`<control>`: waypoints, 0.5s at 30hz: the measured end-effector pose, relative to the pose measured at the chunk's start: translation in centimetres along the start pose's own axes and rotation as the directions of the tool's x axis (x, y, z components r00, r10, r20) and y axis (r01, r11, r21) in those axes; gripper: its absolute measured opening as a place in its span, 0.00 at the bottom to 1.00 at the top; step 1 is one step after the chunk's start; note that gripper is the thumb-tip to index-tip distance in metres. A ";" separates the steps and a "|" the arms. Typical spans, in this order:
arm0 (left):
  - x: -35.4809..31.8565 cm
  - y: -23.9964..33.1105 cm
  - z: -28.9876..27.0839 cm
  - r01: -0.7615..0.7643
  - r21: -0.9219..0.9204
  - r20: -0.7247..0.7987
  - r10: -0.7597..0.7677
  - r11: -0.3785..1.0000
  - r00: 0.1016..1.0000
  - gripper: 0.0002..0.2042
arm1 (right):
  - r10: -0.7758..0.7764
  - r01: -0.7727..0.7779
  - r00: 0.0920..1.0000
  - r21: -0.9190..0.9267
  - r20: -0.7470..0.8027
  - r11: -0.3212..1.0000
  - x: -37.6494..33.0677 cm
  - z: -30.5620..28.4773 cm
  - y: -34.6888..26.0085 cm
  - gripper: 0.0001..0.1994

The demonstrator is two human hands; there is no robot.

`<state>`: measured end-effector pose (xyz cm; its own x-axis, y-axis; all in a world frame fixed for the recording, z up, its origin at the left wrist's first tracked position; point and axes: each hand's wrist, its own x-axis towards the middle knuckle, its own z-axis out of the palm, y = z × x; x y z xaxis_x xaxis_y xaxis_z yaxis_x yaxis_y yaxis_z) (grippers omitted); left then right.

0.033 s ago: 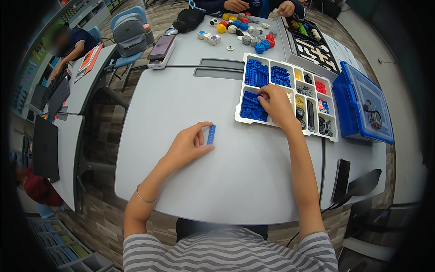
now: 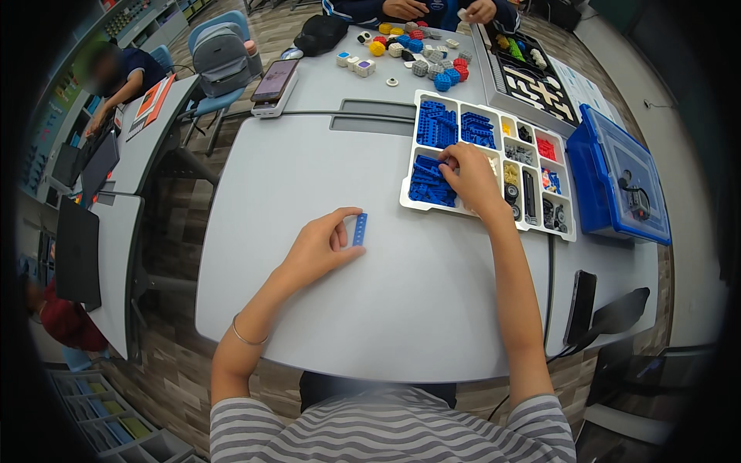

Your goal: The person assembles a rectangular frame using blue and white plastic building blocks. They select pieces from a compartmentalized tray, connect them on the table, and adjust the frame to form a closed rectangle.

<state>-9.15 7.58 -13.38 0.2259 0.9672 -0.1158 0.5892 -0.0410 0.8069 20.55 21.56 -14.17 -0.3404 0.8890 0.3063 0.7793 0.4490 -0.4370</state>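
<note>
My left hand (image 2: 315,245) is closed over the middle of the white table, pinching a short blue toy building beam (image 2: 360,230) by its two ends between thumb and forefinger. A row of small dots runs along the beam. Farther to the right, my right hand (image 2: 471,176) reaches into a white sorting tray (image 2: 417,205). Its fingers are bent together at the edge of the near-left compartment, over loose blue building pieces (image 2: 429,184). Whatever the fingertips grip is hidden. Behind them, two more compartments hold blue beams (image 2: 438,123) and blue pieces (image 2: 478,130).
Right of the tray stands a blue storage bin (image 2: 610,181) with a clear lid. A black phone (image 2: 580,307) lies at the near right. Another phone (image 2: 275,80) rests at the far left. Coloured block balls (image 2: 443,80) lie before a person's hands (image 2: 484,13) across the table.
</note>
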 end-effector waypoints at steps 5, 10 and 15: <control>0.0 0.0 0.0 0.006 0.022 0.000 -0.006 1.000 1.000 0.30 | -0.007 0.008 1.000 0.045 -0.015 0.999 -0.2 -0.4 -0.5 0.05; 0.0 0.0 -0.1 -0.008 0.003 0.003 0.008 1.000 1.000 0.30 | 0.042 -0.045 0.997 0.058 0.065 0.997 -0.1 -0.8 -0.7 0.05; -0.1 0.0 0.0 -0.009 0.020 0.000 0.009 1.000 1.000 0.30 | -0.008 0.008 0.999 -0.003 0.037 1.000 -0.1 -0.5 -0.5 0.05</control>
<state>-9.20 7.54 -13.34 0.2310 0.9669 -0.1082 0.6023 -0.0548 0.7964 20.49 21.19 -13.54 -0.3657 0.8883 0.2778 0.7785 0.4555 -0.4318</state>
